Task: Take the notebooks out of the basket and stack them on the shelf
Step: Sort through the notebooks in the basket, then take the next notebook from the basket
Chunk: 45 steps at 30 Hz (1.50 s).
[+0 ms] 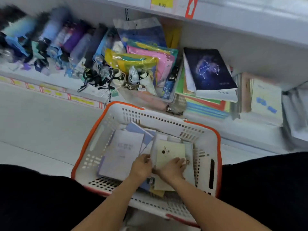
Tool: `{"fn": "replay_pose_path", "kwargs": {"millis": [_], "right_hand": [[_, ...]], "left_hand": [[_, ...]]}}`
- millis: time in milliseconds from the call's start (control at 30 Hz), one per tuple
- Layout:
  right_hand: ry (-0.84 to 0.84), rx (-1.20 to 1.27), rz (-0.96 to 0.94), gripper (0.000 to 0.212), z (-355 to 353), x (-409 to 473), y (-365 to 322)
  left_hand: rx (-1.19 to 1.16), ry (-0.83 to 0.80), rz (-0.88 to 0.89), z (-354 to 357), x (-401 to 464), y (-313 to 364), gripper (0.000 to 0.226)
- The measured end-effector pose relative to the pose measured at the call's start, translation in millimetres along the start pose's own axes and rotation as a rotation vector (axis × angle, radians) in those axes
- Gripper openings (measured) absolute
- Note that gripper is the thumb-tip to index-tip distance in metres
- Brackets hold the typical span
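A white basket with an orange rim (168, 121) stands on the floor between my knees. Inside lie several notebooks: a pale lilac one (120, 152) on the left, a blue one (138, 130) behind it, a cream one with black marks (170, 151) on the right. Both hands reach into the basket. My left hand (141, 165) curls its fingers on the left edge of the cream notebook. My right hand (173, 167) lies on its near part, fingers curled over the right edge. On the shelf above, a dark starry notebook (210, 70) tops a stack.
The low shelf (233, 125) also carries a clear bin of colourful packets (150, 64), folded umbrellas (50, 42) to the left, and pale books (265, 99) to the right. An upper shelf edge with price tags (162, 3) hangs overhead. My dark-clad knees flank the basket.
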State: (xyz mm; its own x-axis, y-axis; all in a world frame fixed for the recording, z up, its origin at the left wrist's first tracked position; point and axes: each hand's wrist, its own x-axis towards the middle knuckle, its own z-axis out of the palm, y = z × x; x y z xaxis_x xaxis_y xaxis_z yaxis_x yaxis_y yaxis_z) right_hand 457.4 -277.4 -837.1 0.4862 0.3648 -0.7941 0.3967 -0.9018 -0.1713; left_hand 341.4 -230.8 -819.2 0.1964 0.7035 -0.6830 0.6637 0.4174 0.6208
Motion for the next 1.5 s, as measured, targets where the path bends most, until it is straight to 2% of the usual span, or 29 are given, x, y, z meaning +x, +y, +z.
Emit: {"fn": "replay_pose_path", "kwargs": {"millis": [167, 200, 267, 300, 333, 433, 500, 533, 567, 600, 633, 700, 733, 767, 833, 1033, 1100, 1167, 1200, 1233, 1333, 1433, 1500], "right_hand": [[0.023, -0.102, 0.005, 0.123, 0.7, -7.8, -4.5], [0.036, -0.102, -0.037, 0.102, -5.5, -9.3, -6.9], [0.072, 0.046, -0.196, 0.033, -19.7, -21.5, -16.5], [0.058, 0.121, -0.28, 0.016, -25.8, -31.5, -24.5], [0.026, 0.149, -0.387, 0.012, -31.4, -41.6, -36.3], [-0.13, 0.165, -0.669, 0.01, -44.7, -63.1, -62.7], [-0.214, 0.356, -0.641, 0.005, -56.0, -57.6, -58.6], [-0.126, 0.429, -0.574, 0.013, -59.3, -47.0, -49.4], [0.039, 0.425, -0.495, 0.027, -59.8, -30.3, -36.8], [0.2, 0.3, -0.392, 0.049, -58.2, -16.3, -23.1], [0.264, 0.15, -0.266, 0.076, -53.2, -5.8, -9.7], [0.132, -0.02, -0.038, 0.131, -34.4, 3.6, 8.7], [0.047, -0.036, 0.014, 0.145, -24.8, 2.9, 12.2], [-0.003, -0.031, 0.028, 0.151, -15.3, 0.6, 13.2], [-0.028, -0.036, 0.011, 0.149, 0.0, -3.8, 11.1], [-0.017, -0.103, -0.033, 0.12, 3.3, -9.4, 10.2], [0.02, -0.044, -0.023, 0.093, -3.8, -11.1, 9.8], [0.114, 0.052, -0.087, 0.043, -16.8, -18.8, 5.6], [0.143, 0.072, -0.135, 0.026, -24.1, -25.8, 0.4], [0.169, 0.08, -0.195, 0.023, -31.0, -34.4, -7.4], [0.231, 0.079, -0.473, 0.037, -47.2, -75.7, -44.2], [0.236, -0.071, -0.761, 0.036, -37.2, -113.2, -69.1], [0.252, -0.224, -0.802, 0.044, -24.0, -119.2, -71.4]], "left_hand": [[-0.145, -0.074, -0.143, -3.0, -0.8, 3.8, 0.042], [-0.214, -0.084, -0.183, -4.1, -1.8, 3.7, 0.04], [-0.386, -0.155, -0.272, -8.1, -10.4, 16.9, 0.035], [-0.474, -0.208, -0.311, -9.8, -14.4, 25.0, 0.037], [-0.554, -0.259, -0.325, -12.8, -17.3, 32.4, 0.04], [-0.811, -0.295, -0.235, -31.0, -14.8, 39.8, 0.045], [-0.856, -0.2, -0.166, -46.1, -9.2, 38.4, 0.037], [-0.817, -0.106, -0.154, -51.0, -4.6, 36.2, 0.034], [-0.754, -0.008, -0.151, -54.2, -0.5, 34.8, 0.032], [-0.677, 0.075, -0.138, -56.0, 1.2, 34.8, 0.032], [-0.607, 0.135, -0.11, -56.3, 1.5, 34.3, 0.033], [-0.508, 0.204, -0.049, -55.1, -2.4, 32.6, 0.034], [-0.487, 0.214, -0.029, -54.1, -5.0, 30.5, 0.034], [-0.485, 0.213, -0.019, -53.4, -6.4, 27.7, 0.033], [-0.494, 0.216, -0.013, -53.0, -8.8, 24.3, 0.033], [-0.525, 0.218, -0.015, -56.0, -8.6, 22.0, 0.033], [-0.545, 0.225, -0.032, -56.0, -7.9, 21.4, 0.034], [-0.55, 0.225, -0.04, -55.7, -8.9, 22.7, 0.035], [-0.548, 0.224, -0.034, -56.0, -9.8, 24.5, 0.035], [-0.539, 0.219, -0.026, -55.8, -10.7, 26.1, 0.034], [-0.536, 0.171, -0.023, -55.4, -12.5, 29.5, 0.034], [-0.707, 0.017, -0.01, -60.4, -21.1, 40.6, 0.033], [-0.839, -0.12, 0.073, -67.1, -30.9, 50.5, 0.044]]}}
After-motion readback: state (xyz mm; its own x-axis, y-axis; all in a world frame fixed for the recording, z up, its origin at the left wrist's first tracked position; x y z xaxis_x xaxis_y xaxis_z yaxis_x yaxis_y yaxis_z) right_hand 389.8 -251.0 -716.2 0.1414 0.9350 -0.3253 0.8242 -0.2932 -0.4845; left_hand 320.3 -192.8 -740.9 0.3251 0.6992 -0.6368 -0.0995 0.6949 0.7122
